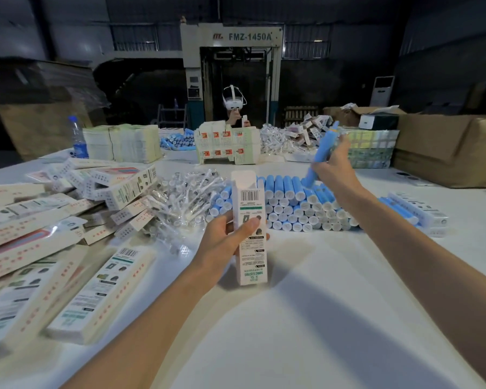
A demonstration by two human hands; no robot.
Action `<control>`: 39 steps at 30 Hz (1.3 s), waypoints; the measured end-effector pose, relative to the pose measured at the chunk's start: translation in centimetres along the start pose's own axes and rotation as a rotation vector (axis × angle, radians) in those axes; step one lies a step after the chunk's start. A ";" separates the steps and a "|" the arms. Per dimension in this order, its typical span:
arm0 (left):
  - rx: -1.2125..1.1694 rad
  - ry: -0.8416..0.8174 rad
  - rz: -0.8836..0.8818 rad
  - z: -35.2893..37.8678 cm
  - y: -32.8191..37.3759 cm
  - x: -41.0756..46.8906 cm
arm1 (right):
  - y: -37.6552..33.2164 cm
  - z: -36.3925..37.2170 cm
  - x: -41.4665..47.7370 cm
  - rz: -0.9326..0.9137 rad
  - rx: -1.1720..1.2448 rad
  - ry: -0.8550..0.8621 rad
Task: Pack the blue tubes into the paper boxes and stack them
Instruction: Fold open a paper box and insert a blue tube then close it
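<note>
White bench (306, 318) under everything. The stack of blue tubes (292, 209) sits mid-bench, tubes lying flat with long axes running away from the person and white caps facing back, too many to count. Left of the stack there's a loose pile of printed boxes (68, 290), its near edge cut off by the frame. Between pile and stack lies a heap of clear-wrapped pieces (185, 197), contents hard to make out. Just in front of the stack, one paper box (249, 220) stands upright in the left hand (222, 245), open flap on top, thumb across its face, fingers curled behind. Above the stack's right end, the right hand (334, 167) grips one blue tube (323, 153), slanted, tip up and away. Its lower end is hard to tell from the stack behind.
</note>
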State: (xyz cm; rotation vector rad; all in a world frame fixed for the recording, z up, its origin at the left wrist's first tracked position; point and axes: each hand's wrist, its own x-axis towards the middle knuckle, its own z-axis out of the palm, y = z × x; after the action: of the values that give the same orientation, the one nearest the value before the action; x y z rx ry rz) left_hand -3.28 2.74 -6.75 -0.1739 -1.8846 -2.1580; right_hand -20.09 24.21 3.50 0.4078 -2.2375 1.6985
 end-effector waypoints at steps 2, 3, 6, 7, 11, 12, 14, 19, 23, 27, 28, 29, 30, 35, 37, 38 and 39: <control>0.013 -0.024 -0.012 0.2 0.0 -0.2 | -2.0 -0.2 -2.2 -0.046 0.383 -0.035; 0.029 -0.038 -0.015 0.3 0.1 -0.3 | -2.8 -0.2 -3.1 -0.064 0.509 -0.070; 0.076 -0.079 -0.004 0.7 0.3 -0.8 | -4.5 0.4 -5.4 -0.099 0.652 -0.219; 0.076 -0.088 0.000 0.8 0.3 -0.9 | -4.9 0.8 -6.0 -0.107 0.634 -0.256; 0.069 -0.115 0.005 1.2 0.3 -1.2 | -4.9 2.2 -7.1 -0.152 0.431 -0.278; 0.075 -0.119 0.008 1.1 0.2 -1.3 | -4.8 2.2 -7.0 -0.173 0.341 -0.274; 0.081 -0.115 0.015 1.0 0.2 -1.5 | -4.8 1.9 -6.8 -0.222 0.154 -0.298; 0.128 -0.105 0.024 1.6 0.0 -1.7 | -5.6 1.0 -5.9 -0.249 -0.098 -0.472; 0.088 -0.063 -0.001 1.7 -0.6 -1.7 | -4.4 2.4 -6.6 -0.265 -0.279 -0.583; 0.050 0.059 -0.005 1.1 -1.3 -1.3 | -1.8 4.3 -8.0 -0.222 -0.087 -0.420; 0.022 0.113 0.008 1.0 -1.5 -1.1 | -1.3 5.0 -8.4 -0.211 -0.040 -0.361; -0.007 0.177 0.024 0.8 -1.6 -0.9 | -0.8 5.8 -8.8 -0.202 -0.020 -0.318; -0.028 0.254 0.039 0.5 -1.6 -0.8 | -0.4 6.8 -9.2 -0.194 -0.021 -0.305; 0.065 0.562 0.164 -1.2 -0.4 -0.6 | 0.5 13.0 -10.6 -0.302 -0.211 -0.528; 0.103 0.635 0.250 -1.3 0.3 -0.8 | 0.0 15.0 -11.4 -0.300 -0.244 -0.620; 0.106 0.661 0.295 -1.3 0.6 -0.9 | -0.3 15.9 -11.8 -0.283 -0.234 -0.661; 0.105 0.679 0.342 -1.3 0.7 -0.8 | -0.4 16.8 -12.2 -0.269 -0.209 -0.700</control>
State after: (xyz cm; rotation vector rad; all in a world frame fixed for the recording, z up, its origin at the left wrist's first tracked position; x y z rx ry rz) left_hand -2.17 1.43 -6.47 0.2189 -1.4389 -1.6054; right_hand -9.90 8.43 -5.30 1.3490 -2.6155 1.2830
